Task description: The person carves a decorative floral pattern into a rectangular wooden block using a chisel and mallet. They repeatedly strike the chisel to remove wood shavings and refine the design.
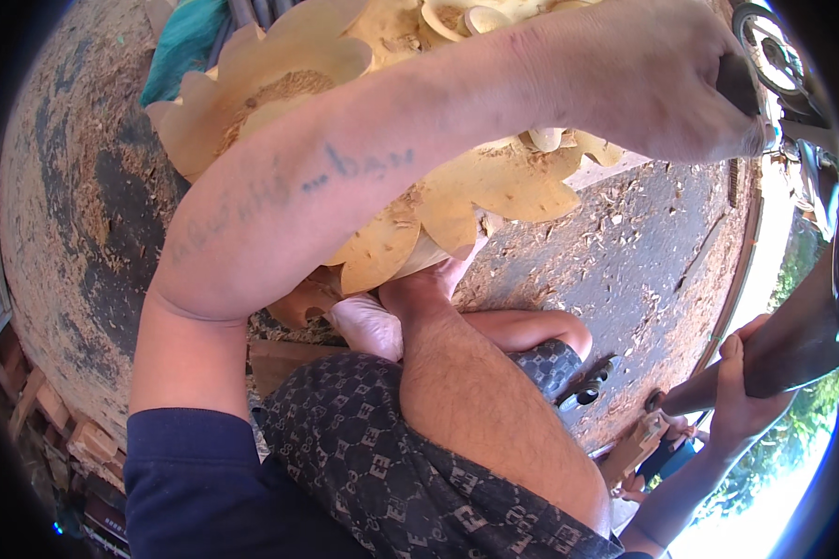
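A large pale wooden carving with petal-shaped lobes lies on the ground at the top centre, sawdust in its hollows. My left forearm crosses over it from lower left to upper right. My left hand is closed around a dark tool handle above the carving's right side; the tool's tip is hidden. My right hand is raised at the lower right, gripping a dark brown wooden mallet. My bare leg reaches forward, with the foot against the carving's near edge.
Wood chips and sawdust cover the dark ground. A small metal tool lies by my knee. Stacked bricks sit at the lower left, a teal cloth at the top left and a wheel at the top right.
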A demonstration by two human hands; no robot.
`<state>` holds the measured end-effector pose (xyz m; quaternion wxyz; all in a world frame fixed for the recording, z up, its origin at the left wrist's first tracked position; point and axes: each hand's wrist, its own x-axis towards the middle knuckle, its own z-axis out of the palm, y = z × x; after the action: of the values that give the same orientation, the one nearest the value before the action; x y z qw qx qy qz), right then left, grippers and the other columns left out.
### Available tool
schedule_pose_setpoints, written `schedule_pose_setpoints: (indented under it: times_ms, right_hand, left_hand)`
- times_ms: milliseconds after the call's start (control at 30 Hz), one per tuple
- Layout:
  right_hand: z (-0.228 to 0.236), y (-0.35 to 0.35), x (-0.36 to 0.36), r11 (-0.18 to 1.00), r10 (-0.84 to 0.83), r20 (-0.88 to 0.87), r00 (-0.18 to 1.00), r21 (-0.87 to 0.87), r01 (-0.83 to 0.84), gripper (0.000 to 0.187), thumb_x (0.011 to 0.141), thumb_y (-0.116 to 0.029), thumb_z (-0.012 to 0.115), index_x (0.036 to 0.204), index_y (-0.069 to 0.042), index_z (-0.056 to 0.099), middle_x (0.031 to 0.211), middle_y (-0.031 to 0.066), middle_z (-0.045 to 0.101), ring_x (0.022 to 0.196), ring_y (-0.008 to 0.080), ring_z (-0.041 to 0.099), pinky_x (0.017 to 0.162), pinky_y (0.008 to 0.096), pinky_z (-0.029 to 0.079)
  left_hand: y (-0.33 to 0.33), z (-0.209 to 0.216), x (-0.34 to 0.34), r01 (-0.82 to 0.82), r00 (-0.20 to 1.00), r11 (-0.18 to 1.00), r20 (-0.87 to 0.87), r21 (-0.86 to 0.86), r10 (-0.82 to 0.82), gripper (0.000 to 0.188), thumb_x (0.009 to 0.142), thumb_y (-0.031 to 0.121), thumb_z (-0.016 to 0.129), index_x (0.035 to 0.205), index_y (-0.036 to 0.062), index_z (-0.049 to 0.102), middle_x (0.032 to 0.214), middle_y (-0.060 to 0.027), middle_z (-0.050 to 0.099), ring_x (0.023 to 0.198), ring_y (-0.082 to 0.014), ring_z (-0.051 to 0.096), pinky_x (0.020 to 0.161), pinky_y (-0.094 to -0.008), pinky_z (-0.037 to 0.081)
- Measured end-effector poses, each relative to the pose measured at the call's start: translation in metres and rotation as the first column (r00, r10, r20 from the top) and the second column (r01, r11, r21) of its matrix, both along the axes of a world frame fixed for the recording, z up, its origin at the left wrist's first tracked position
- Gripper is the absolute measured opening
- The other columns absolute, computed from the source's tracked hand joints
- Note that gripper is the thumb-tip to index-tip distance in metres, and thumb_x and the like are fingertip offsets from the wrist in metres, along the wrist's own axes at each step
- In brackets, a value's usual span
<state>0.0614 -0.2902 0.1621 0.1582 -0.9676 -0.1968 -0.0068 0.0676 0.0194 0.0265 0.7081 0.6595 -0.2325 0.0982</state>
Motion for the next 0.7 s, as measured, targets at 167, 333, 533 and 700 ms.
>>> schedule_pose_setpoints:
  times_ms: [167, 333, 533, 700]
  right_hand:
    - [-0.009, 0.005, 0.016, 0.993, 0.085, 0.058, 0.995, -0.085, -0.080, 0.040, 0.088, 0.006, 0.068, 0.126, 0.000, 0.056, 0.103, 0.0084, 0.066, 0.088, 0.0137, 0.064, 0.084, 0.0287, 0.051]
    - [0.010, 0.005, 0.038, 0.992, -0.005, 0.261, 0.965, -0.120, 0.038, 0.059, 0.089, 0.003, 0.075, 0.143, 0.002, 0.051, 0.110, 0.0098, 0.069, 0.098, 0.0147, 0.066, 0.089, 0.0314, 0.054]
    - [-0.005, 0.025, 0.029, 0.990, 0.108, 0.126, 0.986, -0.103, -0.095, 0.050, 0.083, 0.002, 0.071, 0.131, -0.006, 0.058, 0.102, 0.0073, 0.068, 0.093, 0.0183, 0.065, 0.089, 0.0317, 0.051]
    - [-0.007, 0.026, 0.024, 0.997, 0.068, 0.149, 0.986, -0.041, -0.062, 0.024, 0.087, -0.002, 0.073, 0.109, -0.002, 0.064, 0.096, 0.0070, 0.069, 0.090, 0.0170, 0.067, 0.088, 0.0346, 0.053]
  left_hand:
    - [-0.010, -0.021, 0.006, -0.044, 0.996, 0.994, 0.070, -0.098, 0.051, 0.039, 0.099, 0.015, 0.057, 0.061, 0.0090, 0.054, 0.050, 0.0031, 0.045, 0.044, -0.0072, 0.036, 0.044, -0.0310, 0.028]
    - [-0.030, -0.023, 0.010, -0.270, 0.955, 0.943, 0.074, -0.195, 0.289, 0.028, 0.089, 0.025, 0.067, 0.076, 0.0011, 0.071, 0.059, -0.0041, 0.059, 0.057, -0.0141, 0.054, 0.056, -0.0355, 0.045]
    - [-0.036, -0.026, 0.019, -0.202, 0.968, 0.943, 0.090, -0.264, 0.232, 0.026, 0.092, 0.024, 0.069, 0.079, 0.0013, 0.072, 0.060, -0.0034, 0.059, 0.058, -0.0130, 0.054, 0.057, -0.0351, 0.047]
    - [-0.023, -0.024, 0.012, -0.199, 0.979, 0.980, -0.042, 0.000, 0.199, 0.026, 0.094, 0.026, 0.070, 0.086, 0.0019, 0.076, 0.063, -0.0071, 0.066, 0.060, -0.0142, 0.063, 0.060, -0.0338, 0.051]
